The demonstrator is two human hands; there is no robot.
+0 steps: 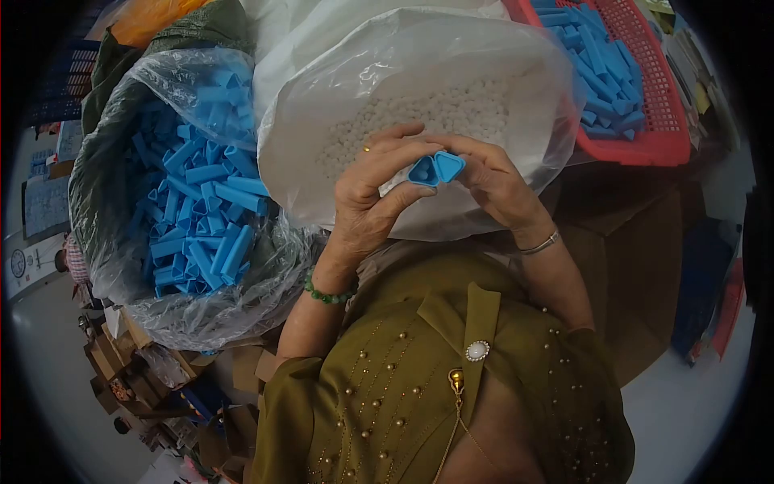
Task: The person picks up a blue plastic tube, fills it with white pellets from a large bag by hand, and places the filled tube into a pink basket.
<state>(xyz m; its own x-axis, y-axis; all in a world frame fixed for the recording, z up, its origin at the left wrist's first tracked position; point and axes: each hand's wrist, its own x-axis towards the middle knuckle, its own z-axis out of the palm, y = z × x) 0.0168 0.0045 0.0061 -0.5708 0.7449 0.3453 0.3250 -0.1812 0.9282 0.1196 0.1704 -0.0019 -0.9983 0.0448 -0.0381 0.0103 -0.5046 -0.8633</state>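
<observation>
My left hand (375,189) is closed on a blue triangular tube (422,171), its hollow end facing up. Beside it, my right hand (493,179) pinches a second blue triangular piece (449,166), showing a lighter flat or shallow end. The two pieces touch at their edges, or nearly so; the fingers hide their lengths. Both hands are over the near part of a clear plastic bag (322,97) containing many small white pellets (451,105).
To the left, a plastic-lined sack (101,218) holds many blue triangular tubes (201,194). A red plastic basket (665,105) with more blue pieces (601,68) stands at the upper right. Brown cardboard (637,266) is at the right, and cardboard boxes (109,359) lie at the lower left.
</observation>
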